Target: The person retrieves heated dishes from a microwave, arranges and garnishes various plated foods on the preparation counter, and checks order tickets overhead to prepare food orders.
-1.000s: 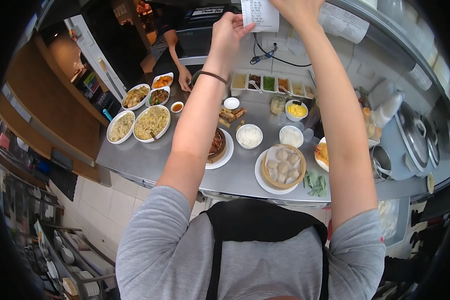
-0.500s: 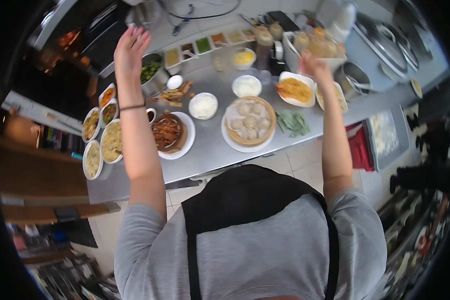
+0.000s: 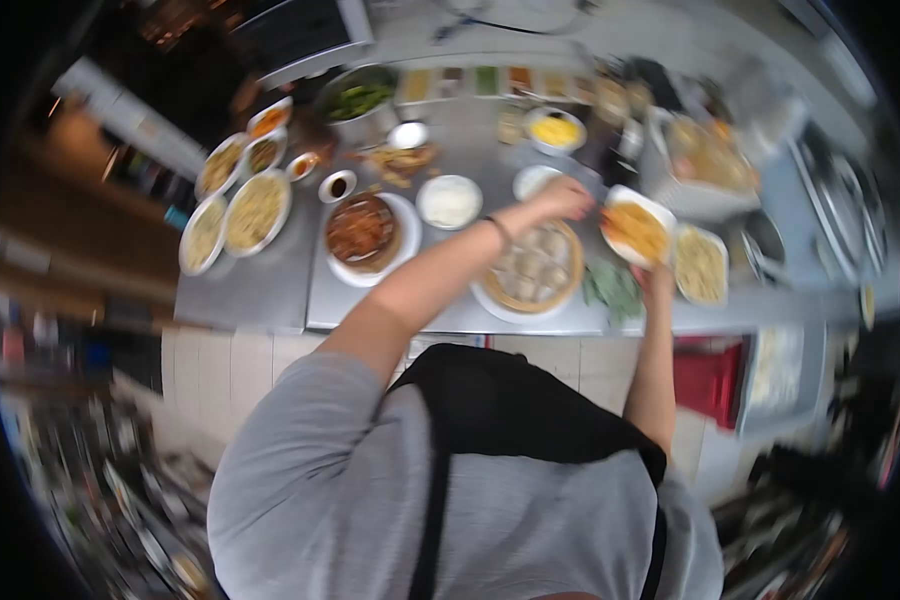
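My right hand (image 3: 656, 280) grips the near edge of a white square bowl (image 3: 660, 205) filled with orange-yellow food. My left hand (image 3: 567, 198) reaches across the counter, just left of that bowl and above the far rim of a bamboo steamer. Its fingers point down and are blurred, so their grip is unclear. The bamboo steamer (image 3: 573, 285) holds several pale dumplings and sits on a white plate. Partly behind my left hand is a white bowl (image 3: 532, 182). A crumpled green cloth (image 3: 613, 290) lies right of the steamer.
Reddish-brown meat (image 3: 360, 228) sits on a plate at left, near a bowl of white food (image 3: 450, 202). Oval dishes (image 3: 258, 212) line the left end. Seasoning containers (image 3: 486, 82) stand at the back. A noodle dish (image 3: 701, 265) and white basket (image 3: 695, 195) are at right.
My left hand has swung from the far left across to the steamer. My right hand has come down from the bottles to the square bowl, which has shifted nearer me. The view has turned.
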`<move>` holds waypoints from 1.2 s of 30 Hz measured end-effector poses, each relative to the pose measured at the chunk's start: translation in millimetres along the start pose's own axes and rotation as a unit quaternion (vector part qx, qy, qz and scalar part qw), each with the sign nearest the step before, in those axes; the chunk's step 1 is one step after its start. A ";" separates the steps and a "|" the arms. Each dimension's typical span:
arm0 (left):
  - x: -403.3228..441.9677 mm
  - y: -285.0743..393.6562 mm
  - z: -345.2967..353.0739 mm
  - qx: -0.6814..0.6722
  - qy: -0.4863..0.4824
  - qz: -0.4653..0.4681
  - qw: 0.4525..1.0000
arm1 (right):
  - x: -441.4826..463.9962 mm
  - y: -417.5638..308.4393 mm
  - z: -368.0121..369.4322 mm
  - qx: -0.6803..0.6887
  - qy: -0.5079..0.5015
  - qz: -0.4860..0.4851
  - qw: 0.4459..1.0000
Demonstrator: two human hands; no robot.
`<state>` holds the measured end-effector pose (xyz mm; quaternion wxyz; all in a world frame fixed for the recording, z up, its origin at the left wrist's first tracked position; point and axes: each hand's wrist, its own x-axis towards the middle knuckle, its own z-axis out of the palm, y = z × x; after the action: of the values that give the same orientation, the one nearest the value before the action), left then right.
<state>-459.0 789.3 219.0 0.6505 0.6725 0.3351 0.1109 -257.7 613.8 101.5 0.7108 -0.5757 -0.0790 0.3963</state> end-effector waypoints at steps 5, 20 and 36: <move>1.3 10.4 -16.2 -0.066 0.019 0.005 0.998 | -22.7 -66.0 -6.9 -0.145 -0.049 0.026 0.988; -332.0 -33.4 -215.3 -0.219 0.238 0.040 0.946 | -193.2 -47.5 304.5 -0.160 -0.477 0.071 0.861; -542.9 -288.6 -395.0 -0.321 0.708 -0.031 0.629 | -230.9 35.6 411.9 -0.297 -0.520 -0.018 0.801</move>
<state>-1186.1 762.0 151.8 0.3910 0.1252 0.6564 0.6329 -664.3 774.9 283.2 0.3647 -0.4646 -0.5605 0.5806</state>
